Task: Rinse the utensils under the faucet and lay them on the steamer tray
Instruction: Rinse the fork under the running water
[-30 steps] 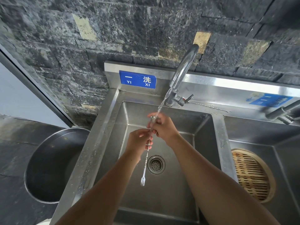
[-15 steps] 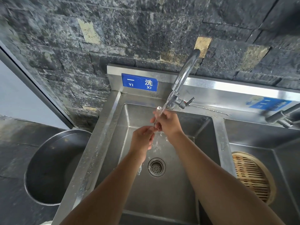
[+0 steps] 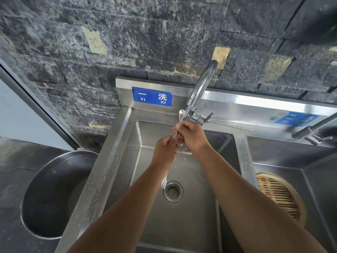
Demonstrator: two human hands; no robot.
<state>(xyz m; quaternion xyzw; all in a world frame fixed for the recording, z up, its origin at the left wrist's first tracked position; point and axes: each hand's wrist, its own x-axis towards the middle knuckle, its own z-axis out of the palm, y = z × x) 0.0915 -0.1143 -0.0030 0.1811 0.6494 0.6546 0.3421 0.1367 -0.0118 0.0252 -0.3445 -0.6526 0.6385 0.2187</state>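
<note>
Head view: both hands' grip, left hand (image 3: 165, 152) and right hand (image 3: 191, 136), clamped on utensil (image 3: 164, 181) under faucet (image 3: 200, 88).

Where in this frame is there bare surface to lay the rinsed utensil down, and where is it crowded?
The steamer tray in the right basin shows bare slats, nothing on it. The left sink floor around the drain is also bare. Crowded: under the faucet, where left hand and right hand grip the utensil.

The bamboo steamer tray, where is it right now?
In the head view, the bamboo steamer tray lies in the right-hand basin, right of the divider from the sink where both hands are rinsing.
</note>
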